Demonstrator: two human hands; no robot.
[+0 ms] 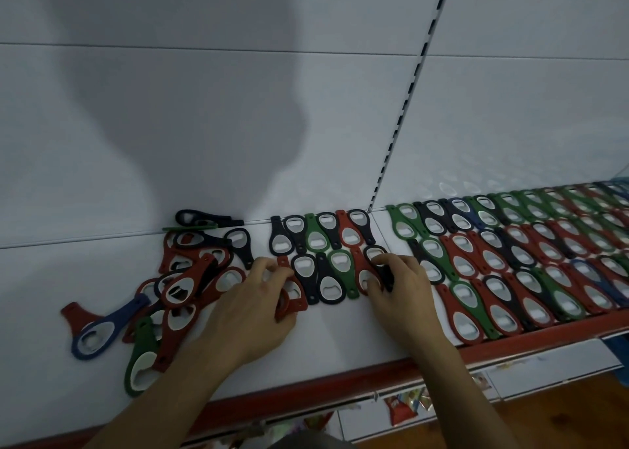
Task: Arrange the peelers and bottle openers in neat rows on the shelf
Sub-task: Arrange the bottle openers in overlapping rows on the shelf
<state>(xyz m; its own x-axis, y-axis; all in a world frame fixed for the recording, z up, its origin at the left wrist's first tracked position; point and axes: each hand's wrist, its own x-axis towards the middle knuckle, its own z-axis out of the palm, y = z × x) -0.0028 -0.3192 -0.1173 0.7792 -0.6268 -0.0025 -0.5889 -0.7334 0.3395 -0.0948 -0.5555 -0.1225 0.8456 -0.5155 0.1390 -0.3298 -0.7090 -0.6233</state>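
Note:
Red, green, black and blue bottle openers lie on a white shelf (pixel 333 333). Neat rows (pixel 510 264) fill the right part, and a shorter two-row block (pixel 323 254) sits in the middle. A loose pile (pixel 183 278) lies at the left. My left hand (pixel 252 309) grips a red opener (pixel 289 295) at the left end of the block's front row. My right hand (pixel 398 288) rests with its fingers on a red opener (pixel 364 275) and a black opener (pixel 374 252) at the block's right end.
The shelf has a red front lip (pixel 340 384) and a white back panel with a slotted upright (pixel 401 125). A blue opener (pixel 98 333) and a green one (pixel 139 360) lie at the pile's near edge. Packaged goods (pixel 401 406) hang below the shelf.

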